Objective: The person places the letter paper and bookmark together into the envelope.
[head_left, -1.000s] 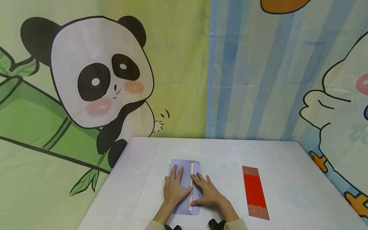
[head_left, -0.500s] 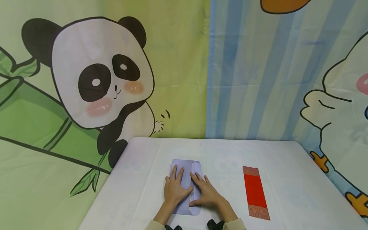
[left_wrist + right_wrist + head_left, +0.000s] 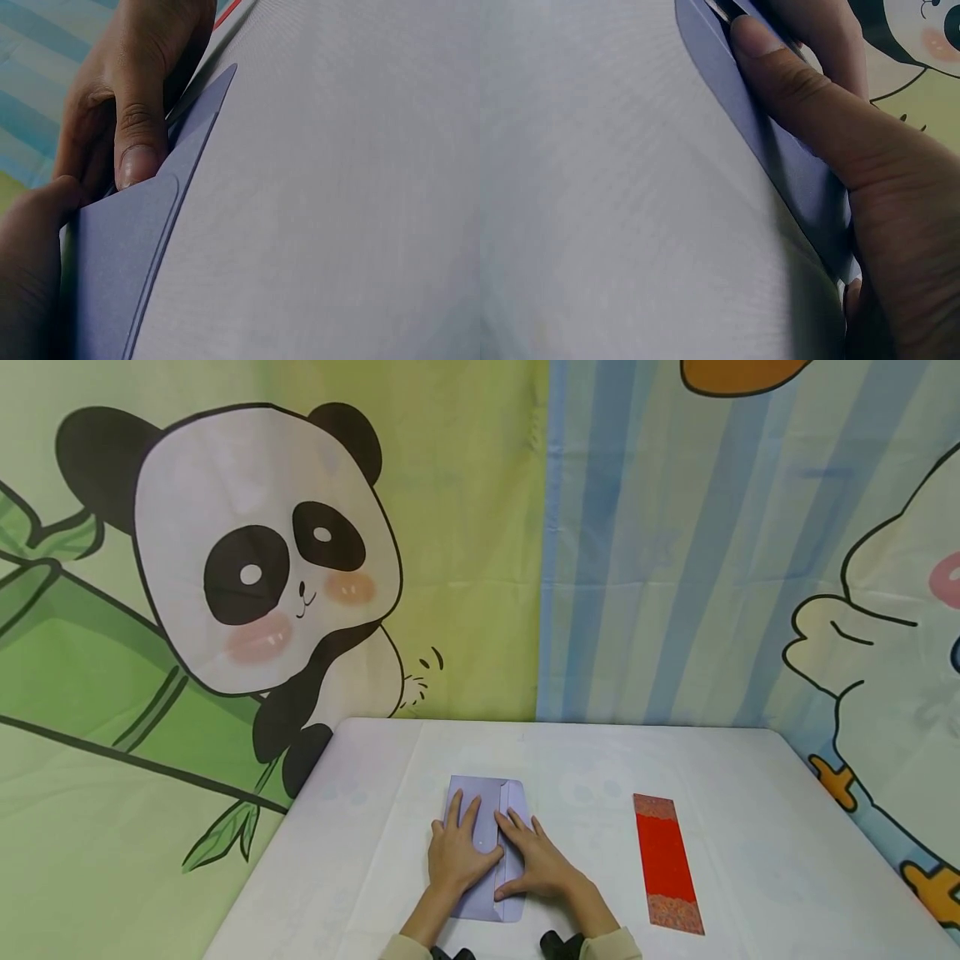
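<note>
A lilac envelope (image 3: 482, 789) lies on the white table with its long flap (image 3: 513, 799) on the right side. My left hand (image 3: 459, 858) rests on its left part, fingers spread and thumb reaching toward the opening. With straight fingers and thumb, my right hand (image 3: 545, 862) touches the envelope along the flap's fold. In the left wrist view, the right thumb (image 3: 141, 150) presses at the envelope's mouth, beside the left thumb (image 3: 34, 225). The right wrist view shows the right thumb (image 3: 787, 71) over the flap (image 3: 802, 176). Whatever lies inside the envelope is hidden.
To the right lies a flat red strip (image 3: 666, 857) with patterned ends, apart from both hands. The white table (image 3: 585, 760) ends at a backdrop printed with a panda (image 3: 247, 543). Dark wrist-worn devices (image 3: 561, 946) show at the bottom edge.
The cream-coloured strip that showed along the envelope's opening has gone out of sight. My right fingertips have shifted slightly left toward the fold; the left hand has hardly moved.
</note>
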`<action>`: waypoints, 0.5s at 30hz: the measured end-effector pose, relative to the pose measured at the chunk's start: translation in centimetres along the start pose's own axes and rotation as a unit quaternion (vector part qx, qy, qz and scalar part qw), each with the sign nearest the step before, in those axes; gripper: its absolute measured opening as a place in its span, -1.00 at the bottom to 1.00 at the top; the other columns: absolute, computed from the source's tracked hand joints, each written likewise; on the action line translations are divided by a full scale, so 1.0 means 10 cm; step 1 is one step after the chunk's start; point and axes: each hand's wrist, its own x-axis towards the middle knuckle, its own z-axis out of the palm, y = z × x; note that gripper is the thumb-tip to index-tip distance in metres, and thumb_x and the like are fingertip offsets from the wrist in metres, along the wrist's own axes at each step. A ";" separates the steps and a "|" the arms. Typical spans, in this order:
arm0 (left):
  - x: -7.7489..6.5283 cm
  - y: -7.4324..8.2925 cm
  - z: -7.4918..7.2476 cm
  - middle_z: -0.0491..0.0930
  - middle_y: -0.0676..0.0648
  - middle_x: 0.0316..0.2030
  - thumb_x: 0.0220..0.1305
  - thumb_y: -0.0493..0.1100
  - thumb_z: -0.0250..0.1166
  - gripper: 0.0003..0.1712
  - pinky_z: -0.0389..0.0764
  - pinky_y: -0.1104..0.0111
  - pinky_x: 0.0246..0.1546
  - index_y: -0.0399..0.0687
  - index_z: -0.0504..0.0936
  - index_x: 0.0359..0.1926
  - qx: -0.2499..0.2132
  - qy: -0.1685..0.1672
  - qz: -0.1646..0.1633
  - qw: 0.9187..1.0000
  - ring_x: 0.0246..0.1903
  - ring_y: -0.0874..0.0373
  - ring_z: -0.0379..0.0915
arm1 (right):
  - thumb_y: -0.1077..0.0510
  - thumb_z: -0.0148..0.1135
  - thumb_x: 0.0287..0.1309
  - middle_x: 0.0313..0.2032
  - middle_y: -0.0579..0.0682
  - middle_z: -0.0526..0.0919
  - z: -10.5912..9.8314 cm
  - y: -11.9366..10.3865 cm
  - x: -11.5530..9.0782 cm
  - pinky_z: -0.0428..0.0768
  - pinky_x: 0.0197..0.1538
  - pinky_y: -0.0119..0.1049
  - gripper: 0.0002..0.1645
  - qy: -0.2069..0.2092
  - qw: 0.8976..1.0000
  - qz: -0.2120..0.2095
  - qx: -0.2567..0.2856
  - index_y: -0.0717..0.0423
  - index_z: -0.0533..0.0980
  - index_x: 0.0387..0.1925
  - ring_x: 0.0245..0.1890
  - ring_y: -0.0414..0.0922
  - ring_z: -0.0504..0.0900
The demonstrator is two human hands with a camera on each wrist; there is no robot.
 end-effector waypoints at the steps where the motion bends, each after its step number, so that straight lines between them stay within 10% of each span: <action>1: 0.00 0.00 0.00 0.16 -0.08 0.29 -0.39 0.41 0.23 0.00 0.26 0.34 -0.51 0.20 0.36 0.21 -0.001 -0.001 -0.001 1.000 -0.44 -0.02 0.23 | -0.39 0.33 -0.45 0.33 0.13 0.06 0.00 -0.01 0.00 -0.15 0.24 0.16 0.34 -0.001 1.000 0.000 0.002 0.07 -0.02 0.36 0.33 0.10 -0.03; 15: 0.00 0.00 -0.02 0.14 -0.06 0.30 -0.43 0.42 0.25 0.03 0.25 0.38 -0.53 0.23 0.32 0.22 0.003 -0.014 -0.007 1.000 -0.42 0.01 0.22 | -0.35 0.30 -0.32 0.32 0.13 0.11 -0.08 0.00 -0.11 0.00 0.20 0.19 0.17 0.018 0.998 0.050 0.045 -0.05 0.08 0.34 0.29 0.22 0.03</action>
